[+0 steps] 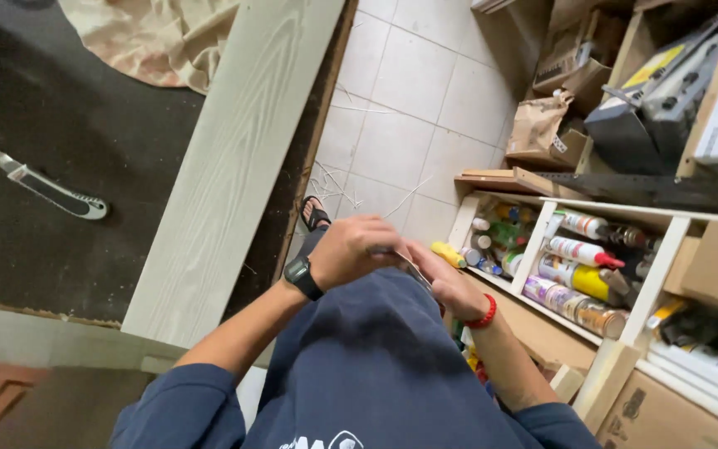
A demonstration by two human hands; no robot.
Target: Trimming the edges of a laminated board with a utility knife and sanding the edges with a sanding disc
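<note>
My left hand [349, 249], with a black watch on its wrist, is curled in front of my dark blue shirt. My right hand [452, 287], with a red bracelet on its wrist, meets it fingertip to fingertip. Between the fingers of both hands is a thin pale strip [411, 264], too small and too covered to identify. Both hands are held over my lap, above the tiled floor [409, 108]. My sandalled foot [315, 214] shows just beyond the left hand.
A long pale wood-grain board [243, 150] lies on a dark worktop [60, 125] at the left, beside a black-and-white handled cutter [53, 193] and a crumpled cloth [159, 41]. At the right stand a wooden shelf [533, 245] of spray cans [579, 249], cardboard boxes and a paper bag [538, 125].
</note>
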